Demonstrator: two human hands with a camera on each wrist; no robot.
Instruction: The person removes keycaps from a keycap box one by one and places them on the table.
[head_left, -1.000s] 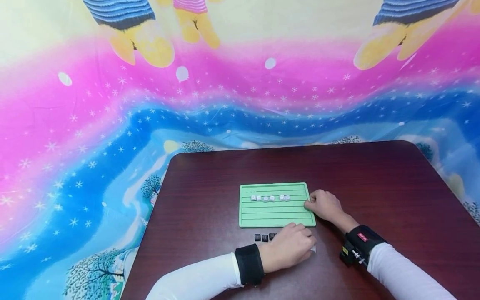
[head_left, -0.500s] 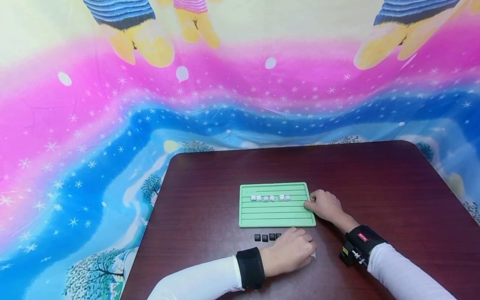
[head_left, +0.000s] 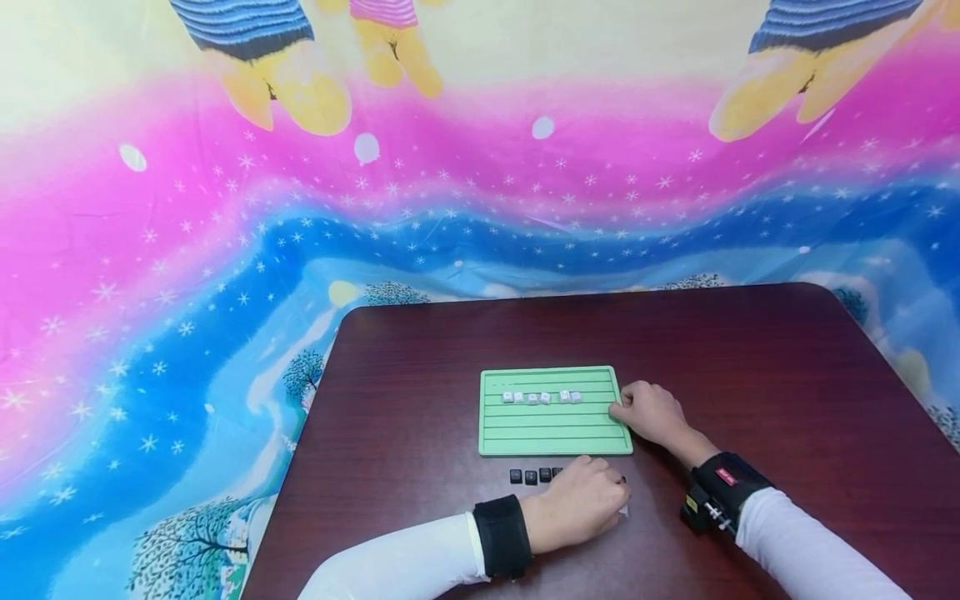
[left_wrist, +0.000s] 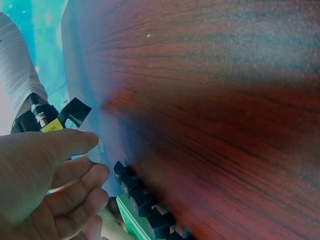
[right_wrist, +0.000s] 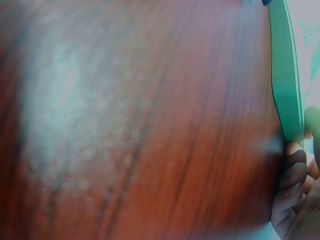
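Observation:
A green grooved board [head_left: 555, 433] lies on the table, with several white keycaps [head_left: 532, 398] in a row across its upper part. My right hand [head_left: 654, 412] grips the board's right edge between thumb and fingers; the right wrist view shows curled fingers [right_wrist: 295, 172] at the board's corner. In front of the board, my left hand [head_left: 577, 502] is low over the table, fingers bent. A small white keycap [head_left: 624, 511] shows at its fingertips, mostly hidden by the hand. Several black keycaps [head_left: 531, 477] line up between board and left hand, some covered by it.
The dark red-brown table [head_left: 420, 375] has rounded far corners. A patterned cloth backdrop [head_left: 450, 192] hangs behind it. Each wrist wears a black strap [head_left: 501, 536], and a small camera mount [head_left: 701, 508] sits on the right one.
My left hand has shifted slightly down toward me, uncovering more of the black keycap row. The right hand and the board have stayed put.

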